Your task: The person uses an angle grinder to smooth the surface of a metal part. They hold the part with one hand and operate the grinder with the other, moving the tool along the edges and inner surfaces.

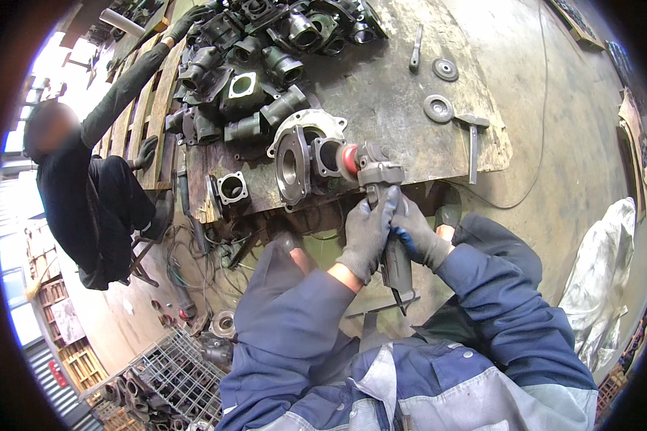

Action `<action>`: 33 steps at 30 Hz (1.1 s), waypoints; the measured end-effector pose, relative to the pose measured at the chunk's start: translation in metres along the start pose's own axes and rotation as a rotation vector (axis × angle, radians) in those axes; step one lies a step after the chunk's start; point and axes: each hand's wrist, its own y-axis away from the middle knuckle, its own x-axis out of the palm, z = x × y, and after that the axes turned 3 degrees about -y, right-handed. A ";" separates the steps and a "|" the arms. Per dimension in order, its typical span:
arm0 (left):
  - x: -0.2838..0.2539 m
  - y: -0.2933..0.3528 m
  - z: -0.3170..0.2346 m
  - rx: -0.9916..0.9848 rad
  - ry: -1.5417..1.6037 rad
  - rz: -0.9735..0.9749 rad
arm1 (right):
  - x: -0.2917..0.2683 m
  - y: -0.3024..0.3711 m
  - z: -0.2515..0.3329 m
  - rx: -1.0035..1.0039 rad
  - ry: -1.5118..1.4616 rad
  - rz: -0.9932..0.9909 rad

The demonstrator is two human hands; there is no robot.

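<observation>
Both of my gloved hands are wrapped round an angle grinder [397,262], its body pointing away from me over the table's near edge. My left hand [366,233] grips it near the head, and my right hand [418,233] holds the body from the other side. The grinder's red disc [349,162] is at the square flange of a dark metal casting [328,156]; I cannot tell whether they touch. A large round flange [292,167] stands upright as part of the metalwork just left of it. Behind lies a pale flange plate [315,123].
Several dark castings [282,66] are heaped at the table's far left. A hammer [473,144], spare discs [438,109] and a handled tool [415,49] lie on the right. A co-worker [86,187] reaches over pallets at left. A wire basket [180,377] stands lower left; a cable [532,183] trails across the floor.
</observation>
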 end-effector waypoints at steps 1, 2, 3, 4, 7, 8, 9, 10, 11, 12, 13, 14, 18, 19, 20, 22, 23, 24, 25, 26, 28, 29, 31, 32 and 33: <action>-0.002 -0.004 -0.003 0.039 -0.012 0.007 | 0.001 -0.006 0.003 0.005 -0.010 0.010; -0.006 -0.008 -0.007 0.052 -0.021 0.018 | 0.004 -0.012 0.007 0.016 -0.026 0.013; -0.009 -0.012 -0.011 0.062 -0.007 0.028 | 0.007 -0.017 0.012 0.077 -0.029 -0.028; -0.007 -0.018 -0.016 0.049 0.141 0.025 | 0.010 -0.018 0.018 0.000 -0.068 0.024; -0.013 -0.016 -0.025 0.065 0.120 -0.029 | 0.020 -0.021 0.033 -0.052 -0.015 0.040; -0.017 -0.011 -0.026 0.169 -0.039 -0.045 | 0.023 -0.024 0.037 0.045 -0.037 0.019; -0.018 -0.007 -0.026 0.177 -0.039 -0.065 | 0.026 -0.022 0.038 0.021 -0.030 0.049; -0.018 -0.002 -0.025 0.184 -0.039 -0.084 | 0.027 -0.019 0.038 0.003 -0.024 0.068; -0.018 0.003 -0.023 0.191 -0.039 -0.104 | 0.028 -0.016 0.036 -0.026 -0.021 0.100; -0.015 0.007 -0.019 0.143 0.063 -0.106 | 0.026 -0.014 0.034 -0.015 0.096 0.087; -0.013 0.011 -0.015 0.128 0.089 -0.103 | 0.024 -0.010 0.030 0.004 0.079 0.083; -0.011 0.016 -0.010 0.116 0.117 -0.100 | 0.022 -0.005 0.025 0.011 0.061 0.083; 0.001 0.026 0.014 0.173 0.002 -0.158 | 0.007 0.009 0.005 -0.039 0.149 0.110; 0.003 0.026 0.018 0.140 -0.015 -0.162 | 0.004 0.011 0.000 0.015 0.175 0.080; 0.003 0.023 0.020 0.141 -0.047 -0.149 | 0.002 0.013 -0.004 0.061 0.081 0.082; 0.002 0.016 0.022 0.126 -0.118 -0.128 | -0.002 0.010 -0.008 0.022 0.077 0.073; 0.001 0.011 0.020 0.128 -0.091 -0.102 | -0.004 0.007 -0.007 0.045 0.042 0.049; 0.000 0.004 0.017 0.115 -0.071 -0.081 | 0.000 0.002 -0.008 0.003 -0.029 -0.016; -0.001 -0.002 0.013 0.087 -0.040 -0.056 | 0.001 -0.003 -0.006 -0.036 -0.013 -0.001; -0.003 -0.008 0.008 0.075 -0.075 -0.091 | 0.002 -0.010 -0.001 -0.043 -0.003 -0.004; -0.009 -0.018 -0.003 0.091 -0.009 -0.051 | 0.008 -0.019 0.010 -0.094 0.024 0.027; -0.012 -0.022 -0.008 0.092 0.043 -0.024 | 0.010 -0.022 0.015 -0.077 0.039 0.018; -0.016 -0.022 -0.014 0.051 0.114 -0.001 | 0.017 -0.024 0.026 -0.075 0.049 0.022; -0.017 -0.021 -0.016 0.062 0.128 -0.016 | 0.018 -0.024 0.030 -0.134 0.157 0.051; -0.018 -0.019 -0.017 0.079 0.174 -0.022 | 0.021 -0.024 0.032 -0.068 0.149 0.036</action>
